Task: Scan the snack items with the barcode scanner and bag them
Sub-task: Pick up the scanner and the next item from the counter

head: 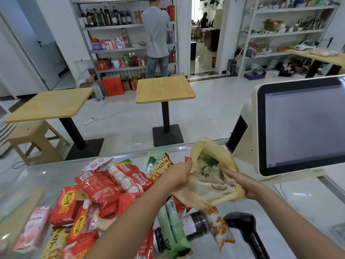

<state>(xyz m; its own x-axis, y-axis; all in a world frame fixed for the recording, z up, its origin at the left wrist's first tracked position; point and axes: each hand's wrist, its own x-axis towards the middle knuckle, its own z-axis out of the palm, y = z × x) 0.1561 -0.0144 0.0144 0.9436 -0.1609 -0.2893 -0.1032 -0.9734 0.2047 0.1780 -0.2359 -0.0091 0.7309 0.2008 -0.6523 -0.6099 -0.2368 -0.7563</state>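
Gripping the limp, thin yellow bag point(209, 186) at lower centre, the left hand point(180, 173) and right hand point(240, 181) are closed on its mouth; 2-handed rim holds suit it.

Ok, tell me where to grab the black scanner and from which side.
Take the scanner by its handle, the narrow stem running toward the near edge, coming from the right with the right hand. The wide head lies against the snacks on its left; the right side looks clear.

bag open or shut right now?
Open: both hands, left hand and right hand, spread the yellow bag; a packet shows inside.
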